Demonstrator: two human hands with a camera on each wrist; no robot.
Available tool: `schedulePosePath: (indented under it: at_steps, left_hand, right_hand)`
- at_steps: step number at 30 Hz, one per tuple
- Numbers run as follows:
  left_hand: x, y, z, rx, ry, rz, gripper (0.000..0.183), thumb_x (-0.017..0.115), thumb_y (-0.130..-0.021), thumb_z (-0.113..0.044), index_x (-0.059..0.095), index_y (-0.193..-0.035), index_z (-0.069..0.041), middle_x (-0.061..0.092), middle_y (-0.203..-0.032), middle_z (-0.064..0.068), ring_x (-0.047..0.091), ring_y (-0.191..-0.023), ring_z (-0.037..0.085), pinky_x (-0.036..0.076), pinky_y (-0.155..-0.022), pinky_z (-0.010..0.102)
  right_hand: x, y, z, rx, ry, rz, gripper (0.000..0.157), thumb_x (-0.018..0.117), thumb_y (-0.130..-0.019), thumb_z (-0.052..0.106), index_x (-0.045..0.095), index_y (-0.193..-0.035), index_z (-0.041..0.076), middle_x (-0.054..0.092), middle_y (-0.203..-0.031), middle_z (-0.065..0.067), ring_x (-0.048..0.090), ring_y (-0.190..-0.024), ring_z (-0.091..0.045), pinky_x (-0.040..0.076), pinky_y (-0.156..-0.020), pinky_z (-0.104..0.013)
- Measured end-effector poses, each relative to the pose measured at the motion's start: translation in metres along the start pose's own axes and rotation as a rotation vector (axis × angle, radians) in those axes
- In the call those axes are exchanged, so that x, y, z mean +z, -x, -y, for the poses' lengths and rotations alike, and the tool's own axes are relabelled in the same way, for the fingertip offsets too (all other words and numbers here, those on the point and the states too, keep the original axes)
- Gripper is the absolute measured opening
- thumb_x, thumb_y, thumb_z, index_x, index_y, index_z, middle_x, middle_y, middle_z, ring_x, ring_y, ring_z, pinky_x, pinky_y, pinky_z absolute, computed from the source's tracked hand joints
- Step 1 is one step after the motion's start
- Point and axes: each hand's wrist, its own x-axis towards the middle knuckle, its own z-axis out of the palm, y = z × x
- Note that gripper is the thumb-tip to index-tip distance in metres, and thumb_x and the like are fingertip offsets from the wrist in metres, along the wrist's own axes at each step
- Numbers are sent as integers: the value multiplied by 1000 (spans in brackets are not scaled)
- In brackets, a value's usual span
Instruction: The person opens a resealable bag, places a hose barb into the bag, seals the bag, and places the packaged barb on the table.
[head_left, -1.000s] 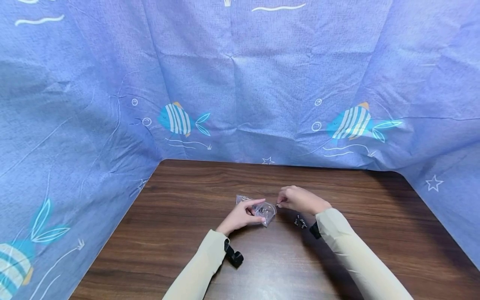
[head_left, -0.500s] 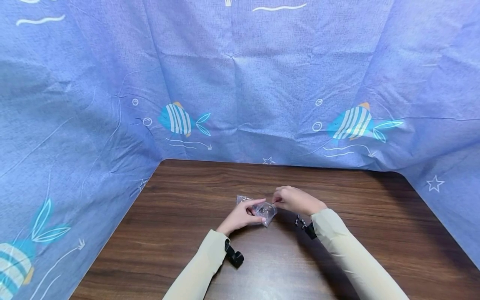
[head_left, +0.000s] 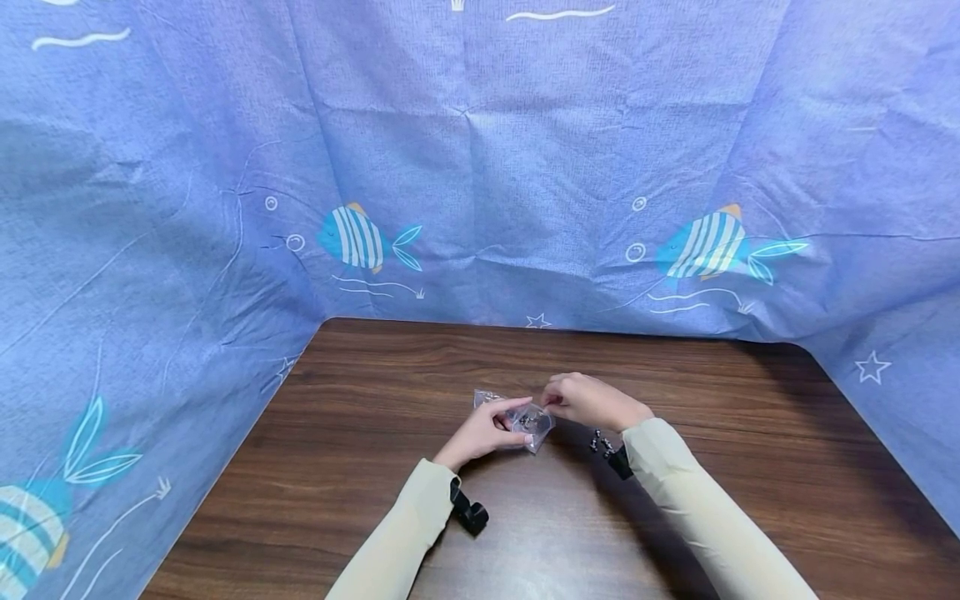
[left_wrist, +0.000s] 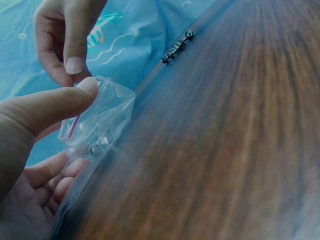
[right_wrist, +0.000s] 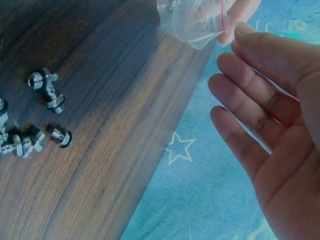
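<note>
My left hand [head_left: 482,431] holds a small clear zip bag [head_left: 536,427], thumb on one side and fingers on the other. In the left wrist view a red zip line crosses the bag [left_wrist: 117,102], and small shiny metal pieces show inside it. At the bag's right edge is my right hand [head_left: 588,400], its thumb and forefinger close together. The right wrist view shows its other fingers loosely bent; whether anything is between the thumb and forefinger is hidden. Several small metal bolts [right_wrist: 47,90] with nuts and dark rings lie on the table below the right hand.
The dark wood-grain table [head_left: 390,358] reaches to a blue fish-print cloth [head_left: 540,167] hanging behind it and at both sides. A black strap with a camera [head_left: 470,514] sits at the left wrist. Another black wrist device [head_left: 619,461] is close to the bolts.
My right hand has moved left to the bag's edge. The small dark piece seen at its fingertips a second ago no longer shows. My left hand and the bag have stayed in place.
</note>
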Motion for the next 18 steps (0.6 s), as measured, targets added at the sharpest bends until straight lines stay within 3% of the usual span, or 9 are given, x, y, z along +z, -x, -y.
schedulePosePath:
  at_steps: [9, 18]
  left_hand:
    - [1, -1, -1, 2, 22, 1, 60, 80, -78, -16, 58, -133, -10, 58, -77, 5, 49, -68, 8, 42, -58, 18]
    - [1, -1, -1, 19, 5, -5, 60, 80, -78, -16, 58, -133, -9, 59, -77, 7, 49, -67, 8, 42, -59, 19]
  right_hand:
    - [-3, 6, -3, 38, -42, 34, 7, 71, -85, 13, 71, -90, 8, 67, -86, 2, 66, -80, -11, 54, -74, -24]
    - [-6, 15, -10, 62, -38, 63, 7, 73, -83, 14, 70, -84, 8, 67, -80, 1, 63, -73, -10, 54, -69, -24]
